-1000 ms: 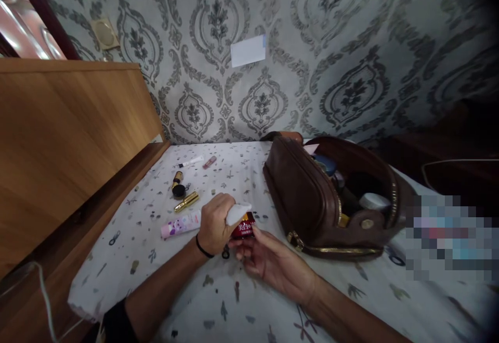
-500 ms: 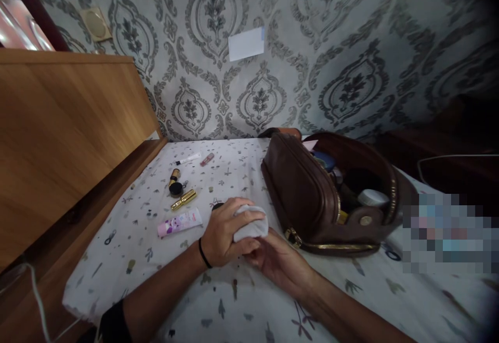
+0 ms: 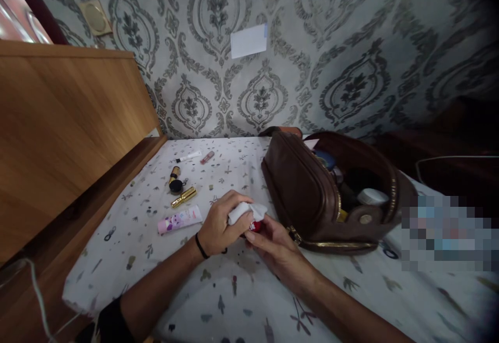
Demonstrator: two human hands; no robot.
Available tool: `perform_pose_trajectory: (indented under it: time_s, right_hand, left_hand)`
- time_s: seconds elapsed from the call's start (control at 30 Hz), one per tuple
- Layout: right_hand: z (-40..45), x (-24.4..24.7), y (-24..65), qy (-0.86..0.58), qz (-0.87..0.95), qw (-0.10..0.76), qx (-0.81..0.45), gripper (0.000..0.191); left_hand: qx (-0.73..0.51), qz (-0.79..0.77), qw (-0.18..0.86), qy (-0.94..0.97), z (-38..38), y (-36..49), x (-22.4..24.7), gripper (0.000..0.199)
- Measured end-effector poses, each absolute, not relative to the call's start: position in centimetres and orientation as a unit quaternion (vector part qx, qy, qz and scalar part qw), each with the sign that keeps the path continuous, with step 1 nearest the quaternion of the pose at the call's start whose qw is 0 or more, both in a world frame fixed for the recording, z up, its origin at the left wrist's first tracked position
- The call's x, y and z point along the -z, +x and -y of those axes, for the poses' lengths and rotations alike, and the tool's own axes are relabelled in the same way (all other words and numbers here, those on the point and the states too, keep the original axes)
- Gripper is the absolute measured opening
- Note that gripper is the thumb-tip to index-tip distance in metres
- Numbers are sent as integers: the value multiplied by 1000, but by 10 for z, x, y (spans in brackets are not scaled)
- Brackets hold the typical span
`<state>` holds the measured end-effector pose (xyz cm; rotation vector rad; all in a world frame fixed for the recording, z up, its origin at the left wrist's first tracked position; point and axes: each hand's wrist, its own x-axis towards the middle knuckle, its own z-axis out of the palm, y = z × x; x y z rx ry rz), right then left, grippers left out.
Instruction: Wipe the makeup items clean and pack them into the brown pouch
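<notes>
L hand [image 3: 219, 228] is gripping white cloth [image 3: 244, 212] over red container [image 3: 254, 226], R hand [image 3: 278, 247] is holding the container's other side w/ fingers bent round it, & patterned sheet [image 3: 237, 174] is showing beyond them btwn pink tube [image 3: 180, 220] & brown bag [image 3: 298, 187], its L edge running well apart from both hands. Bag is gaping open, holding a white round item [image 3: 372, 197] & a blue item [image 3: 325, 160], w/ dark depths hiding the rest. Cloth & fingers are covering most of the container; pixelation is blurring stuff R of bag.
</notes>
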<state>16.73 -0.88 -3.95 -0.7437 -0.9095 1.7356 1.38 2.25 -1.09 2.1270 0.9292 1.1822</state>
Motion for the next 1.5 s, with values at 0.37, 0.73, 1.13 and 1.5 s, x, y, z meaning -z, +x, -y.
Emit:
perform_pose_trajectory:
  time_s: [0.37,0.73,1.13,1.5]
  right_hand:
    - [3,47,167,-372,431,557,-605,56]
    - [7,43,167,-361,428,549,-621,48]
    - [7,38,168,-340,384,551,-658,54]
    - [3,35,172,-310,305,573,-695,47]
  left_hand:
    - [-392,-400,170,811,-20,15,20,35]
    - [-421,-374,134,815,-21,13,18,38]
    - [-478,-423,218,738,-16,20,20,19]
    - [-453,-345,259,780,-15,21,37,59]
